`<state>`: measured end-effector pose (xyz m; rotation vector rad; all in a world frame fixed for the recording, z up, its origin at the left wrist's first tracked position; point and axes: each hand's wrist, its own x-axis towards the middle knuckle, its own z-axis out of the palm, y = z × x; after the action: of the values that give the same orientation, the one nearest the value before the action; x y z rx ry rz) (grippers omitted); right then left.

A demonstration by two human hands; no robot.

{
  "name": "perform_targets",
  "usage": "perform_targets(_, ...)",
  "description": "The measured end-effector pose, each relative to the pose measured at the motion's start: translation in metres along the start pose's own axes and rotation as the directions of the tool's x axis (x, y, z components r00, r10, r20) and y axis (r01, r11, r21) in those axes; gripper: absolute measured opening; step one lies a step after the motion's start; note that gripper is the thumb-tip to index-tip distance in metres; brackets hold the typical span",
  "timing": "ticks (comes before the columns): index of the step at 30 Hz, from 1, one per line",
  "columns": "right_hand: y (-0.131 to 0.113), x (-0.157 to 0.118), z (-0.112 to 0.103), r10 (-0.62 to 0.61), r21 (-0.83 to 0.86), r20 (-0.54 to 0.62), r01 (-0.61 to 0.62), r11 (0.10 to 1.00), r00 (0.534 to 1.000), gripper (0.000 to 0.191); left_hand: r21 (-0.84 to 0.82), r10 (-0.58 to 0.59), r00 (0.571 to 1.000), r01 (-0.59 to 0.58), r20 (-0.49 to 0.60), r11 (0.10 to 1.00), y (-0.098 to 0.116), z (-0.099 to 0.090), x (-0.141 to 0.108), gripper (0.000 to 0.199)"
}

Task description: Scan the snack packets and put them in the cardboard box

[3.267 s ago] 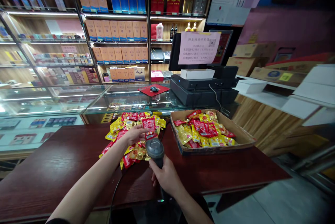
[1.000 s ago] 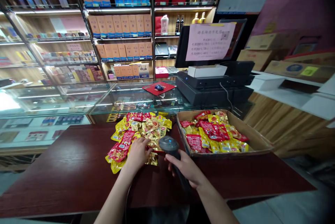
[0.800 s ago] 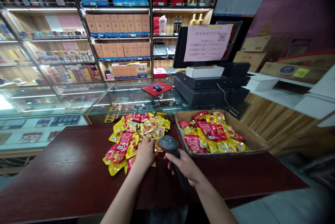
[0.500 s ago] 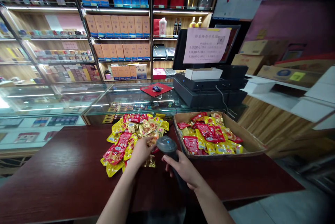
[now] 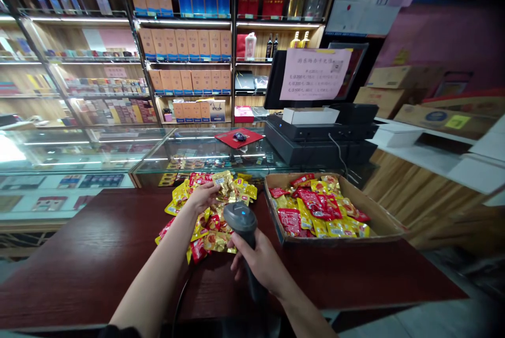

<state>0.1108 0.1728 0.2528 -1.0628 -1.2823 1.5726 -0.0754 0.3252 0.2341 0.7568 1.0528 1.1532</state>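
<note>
My right hand (image 5: 258, 259) is wrapped round the handle of a dark barcode scanner (image 5: 241, 219), its head pointing away over the table with a small blue light on top. My left hand (image 5: 204, 196) pinches a gold snack packet (image 5: 224, 182) at the back of a loose heap. Red, yellow and gold snack packets (image 5: 203, 222) make up that heap, partly hidden behind my left forearm and the scanner. To the right, a shallow cardboard box (image 5: 381, 217) holds more red and yellow packets (image 5: 319, 204).
Behind the dark red table (image 5: 98, 254) runs a glass display counter (image 5: 153, 156). It carries a mouse on a red mat (image 5: 224, 139) and a register with a monitor (image 5: 272, 85). Shelves of boxed goods (image 5: 185, 46) line the wall. A black cable (image 5: 179, 296) trails over the table's front.
My left hand has moved back and left across the heap and now holds up a gold packet. The scanner in my right hand has shifted slightly left. The view has shifted a little.
</note>
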Motion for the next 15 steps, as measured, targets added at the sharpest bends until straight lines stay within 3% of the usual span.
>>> perform_targets(8, -0.007, 0.005, 0.003, -0.004, -0.059, -0.04, 0.002, 0.998, 0.999, 0.042, 0.123, 0.035, 0.999, -0.035, 0.003, 0.992, -0.006, 0.001, 0.005, 0.021)
perform_targets(15, -0.017, 0.0, 0.006, 0.026, -0.046, -0.08, -0.03, 0.998, 0.996, 0.043, 0.18, 0.04, 0.999, -0.046, 0.035, 0.983, -0.01, -0.003, 0.003, 0.037)
